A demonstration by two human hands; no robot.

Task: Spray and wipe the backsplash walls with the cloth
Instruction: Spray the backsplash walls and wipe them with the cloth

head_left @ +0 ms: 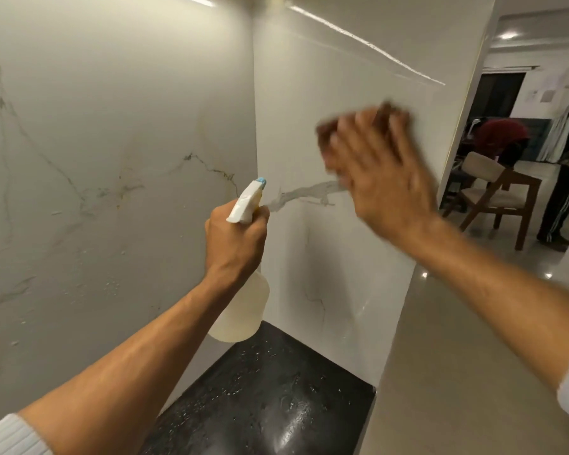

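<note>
My left hand [235,239] grips the neck of a translucent spray bottle [243,307] with a white trigger head and blue nozzle, held upright near the corner where two white marble backsplash walls meet. The left wall [112,142] carries droplets and grey veins. My right hand [381,172], blurred by motion, presses a brown cloth [329,133] flat against the right wall [309,77] with fingers spread. Most of the cloth is hidden under the hand.
A black wet countertop [270,389] lies below the corner. The right wall ends at a beige edge panel [457,339]. Beyond it are a wooden chair [500,198] and two people [503,136] in another room.
</note>
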